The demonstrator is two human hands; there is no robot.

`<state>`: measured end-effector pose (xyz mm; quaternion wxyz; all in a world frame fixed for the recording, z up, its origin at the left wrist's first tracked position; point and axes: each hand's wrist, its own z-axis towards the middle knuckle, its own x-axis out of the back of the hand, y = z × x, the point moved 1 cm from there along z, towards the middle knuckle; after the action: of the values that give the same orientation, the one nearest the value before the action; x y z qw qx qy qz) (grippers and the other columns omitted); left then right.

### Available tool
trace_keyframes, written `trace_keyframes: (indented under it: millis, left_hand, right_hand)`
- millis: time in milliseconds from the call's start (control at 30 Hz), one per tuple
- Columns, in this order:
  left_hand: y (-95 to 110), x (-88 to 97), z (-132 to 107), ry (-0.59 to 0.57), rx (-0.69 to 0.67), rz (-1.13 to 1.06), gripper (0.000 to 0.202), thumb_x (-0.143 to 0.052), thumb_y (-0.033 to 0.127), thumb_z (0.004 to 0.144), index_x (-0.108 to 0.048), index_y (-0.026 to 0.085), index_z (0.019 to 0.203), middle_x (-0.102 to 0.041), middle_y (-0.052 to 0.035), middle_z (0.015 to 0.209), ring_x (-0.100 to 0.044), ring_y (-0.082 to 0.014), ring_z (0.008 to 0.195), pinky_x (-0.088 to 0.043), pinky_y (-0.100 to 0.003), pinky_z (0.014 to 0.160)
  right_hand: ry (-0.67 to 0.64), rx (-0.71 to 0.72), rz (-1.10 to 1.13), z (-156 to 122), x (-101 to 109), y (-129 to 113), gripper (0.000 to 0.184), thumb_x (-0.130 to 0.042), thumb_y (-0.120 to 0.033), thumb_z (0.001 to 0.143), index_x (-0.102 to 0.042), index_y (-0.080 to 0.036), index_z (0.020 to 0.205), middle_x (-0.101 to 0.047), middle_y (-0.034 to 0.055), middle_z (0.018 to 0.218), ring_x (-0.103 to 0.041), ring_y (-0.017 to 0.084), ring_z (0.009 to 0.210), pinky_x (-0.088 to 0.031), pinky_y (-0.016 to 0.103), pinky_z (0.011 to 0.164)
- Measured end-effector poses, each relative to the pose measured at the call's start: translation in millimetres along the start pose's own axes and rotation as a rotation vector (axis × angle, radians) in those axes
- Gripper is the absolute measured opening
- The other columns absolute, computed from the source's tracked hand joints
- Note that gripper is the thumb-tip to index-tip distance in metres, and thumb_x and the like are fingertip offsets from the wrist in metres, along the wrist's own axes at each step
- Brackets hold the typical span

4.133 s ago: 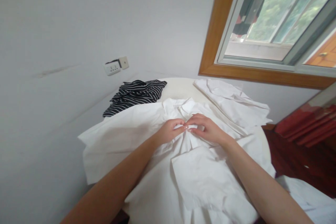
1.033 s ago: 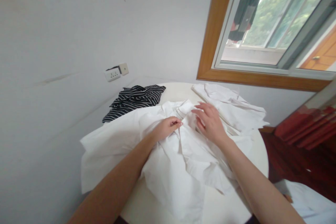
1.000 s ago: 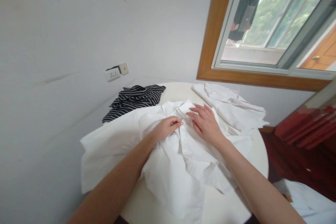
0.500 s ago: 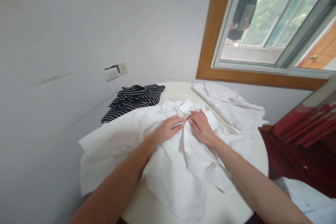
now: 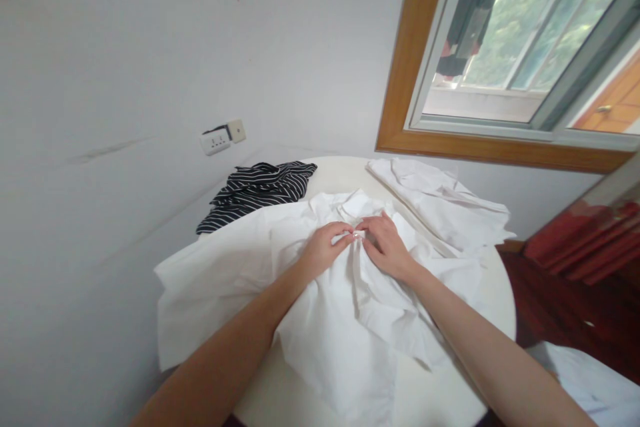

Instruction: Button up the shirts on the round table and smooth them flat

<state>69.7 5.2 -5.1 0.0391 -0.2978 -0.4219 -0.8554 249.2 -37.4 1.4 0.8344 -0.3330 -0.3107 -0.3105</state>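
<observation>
A white shirt (image 5: 335, 327) lies spread over a round white table (image 5: 425, 400), with one sleeve reaching out to the left. Near its collar, my left hand (image 5: 327, 245) pinches the front edge of the cloth between thumb and fingers. My right hand (image 5: 386, 247) grips the same edge from the other side, its fingertips meeting those of the left. Whatever small part lies between the fingertips is hidden. Below the hands the front edge hangs in a loose fold down the middle of the shirt.
Black-and-white striped cloth (image 5: 260, 190) lies folded at the table's back left. Folded white clothing (image 5: 435, 197) rests at the back right. Behind are a wall with a socket (image 5: 216, 141) and a wood-framed window (image 5: 500, 144). More white cloth (image 5: 590, 373) shows at lower right.
My fingertips have drawn together at the shirt's front edge, the right hand's fingers now bent down onto it. The view has shifted slightly; the other clothes have stayed put.
</observation>
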Motion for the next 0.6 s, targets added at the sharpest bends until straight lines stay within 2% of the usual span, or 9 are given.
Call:
trace_keyframes:
  millis: [100,267,433,600]
  left_hand:
    - [-3,-1.7,0,-0.011,0.028,-0.041,0.023,-0.052,0.037,0.087,-0.065,0.019,0.091,-0.069,-0.0030,0.093,-0.061,-0.0172,0.089,-0.045,-0.028,0.084]
    - [-5,-3.5,-1,-0.033,0.051,-0.019,0.024,-0.051,0.038,0.087,-0.064,0.019,0.086,-0.069,-0.0029,0.089,-0.061,-0.0179,0.086,-0.045,-0.028,0.083]
    - [-5,-4.1,-3,-0.054,0.035,0.066,0.021,-0.053,0.036,0.085,-0.064,0.019,0.085,-0.067,-0.0029,0.086,-0.060,-0.0176,0.083,-0.044,-0.027,0.078]
    - [-2,-2.8,-2,-0.090,0.053,0.063,0.023,-0.055,0.040,0.084,-0.066,0.019,0.083,-0.068,-0.0018,0.083,-0.060,-0.0174,0.081,-0.043,-0.025,0.075]
  right_hand:
    - [-0.038,0.051,-0.016,-1,2,0,0.033,-0.048,-0.020,0.083,-0.054,-0.024,0.116,-0.062,0.0060,0.112,-0.052,0.021,0.111,-0.012,0.050,0.111]
    - [-0.116,0.120,-0.058,0,2,8,0.038,-0.049,-0.020,0.082,-0.055,-0.025,0.119,-0.064,0.0049,0.110,-0.052,0.022,0.110,-0.013,0.050,0.111]
    - [-0.119,0.156,-0.134,2,3,1,0.033,-0.051,-0.016,0.080,-0.060,-0.026,0.110,-0.065,0.0038,0.102,-0.054,0.020,0.104,-0.014,0.047,0.111]
    - [-0.047,0.073,-0.114,1,3,-6,0.019,-0.054,-0.018,0.079,-0.063,-0.024,0.095,-0.066,0.0027,0.088,-0.055,0.020,0.094,-0.024,0.044,0.108]
